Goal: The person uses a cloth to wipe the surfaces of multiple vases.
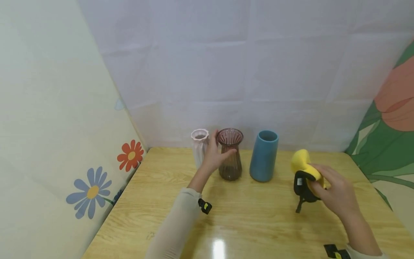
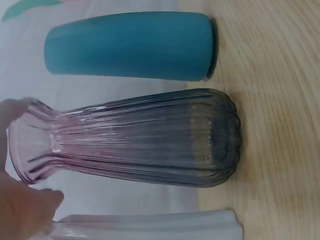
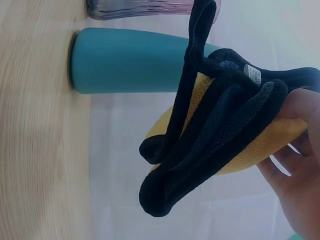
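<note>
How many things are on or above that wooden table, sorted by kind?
Vases: 3, namely the white vase, the purple glass vase and the blue vase.
Cloths: 1, the yellow and black cloth held in the right hand.
Total: 4.

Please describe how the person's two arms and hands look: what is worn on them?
Both hands are bare, the left hand and the right hand. Each arm has a pale, off-white long sleeve. A small black device with yellow markings sits at each wrist.
</note>
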The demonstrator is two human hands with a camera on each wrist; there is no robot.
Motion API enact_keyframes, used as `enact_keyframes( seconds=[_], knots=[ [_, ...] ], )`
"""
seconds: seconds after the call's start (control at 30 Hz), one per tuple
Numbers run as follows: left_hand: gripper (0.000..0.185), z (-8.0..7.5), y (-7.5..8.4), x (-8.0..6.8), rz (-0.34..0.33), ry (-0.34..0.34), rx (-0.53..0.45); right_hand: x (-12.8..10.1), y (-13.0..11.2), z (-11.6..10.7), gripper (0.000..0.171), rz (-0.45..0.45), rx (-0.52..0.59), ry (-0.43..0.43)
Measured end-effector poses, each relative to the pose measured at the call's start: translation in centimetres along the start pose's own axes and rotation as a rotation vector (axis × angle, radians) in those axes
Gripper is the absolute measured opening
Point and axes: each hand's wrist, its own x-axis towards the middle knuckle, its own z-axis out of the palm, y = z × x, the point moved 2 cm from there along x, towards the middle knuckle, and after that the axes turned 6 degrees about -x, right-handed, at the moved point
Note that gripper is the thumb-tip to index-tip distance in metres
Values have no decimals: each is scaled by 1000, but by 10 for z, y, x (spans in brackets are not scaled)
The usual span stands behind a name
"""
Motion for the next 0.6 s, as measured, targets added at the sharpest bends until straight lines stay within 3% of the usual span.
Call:
enact_keyframes(
  seconds=[0.17,0.3,0.4,0.5,0.6],
  knots=[
    [99,0,13,-16,126,54,168,-1,2,-4,54,12,-16,6],
    [89,6,32,-24,250,76,214,-2,4,-6,52,19,-24,14],
    [84,16,45,-27,328,46,223,-2,6,-7,50,20,-26,19],
    [82,27,56,-28,348,-16,234,-1,7,-9,47,13,-27,27],
    [82,41,63,-28,316,-77,239,0,8,-11,44,13,-36,32]
  ],
)
